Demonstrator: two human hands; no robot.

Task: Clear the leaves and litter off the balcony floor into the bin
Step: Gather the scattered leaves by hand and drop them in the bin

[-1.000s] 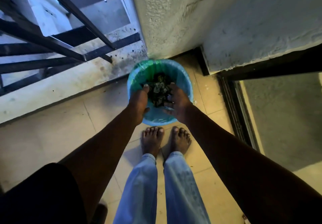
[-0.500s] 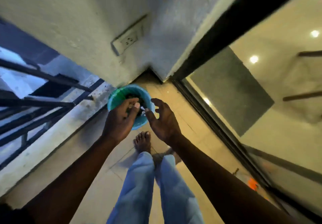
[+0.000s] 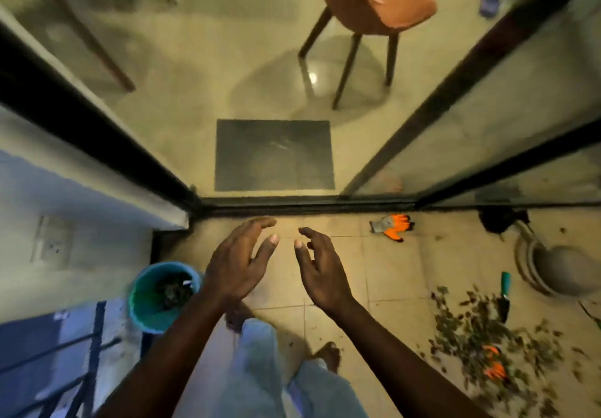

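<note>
Now two hands, left hand (image 3: pixel 239 268) and right hand (image 3: pixel 320 273), hang open and empty beside one bin (image 3: pixel 146 310).

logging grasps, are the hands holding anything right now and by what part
Nothing is held. The left hand and right hand are both open and empty, palms facing each other above the floor, beside the bin.

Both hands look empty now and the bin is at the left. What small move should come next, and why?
Probably turn right and reach down to the leaf pile. Both the left hand and right hand are open and empty, the bin already holds some leaves, and many leaves lie loose on the tiles around a trowel.
</note>
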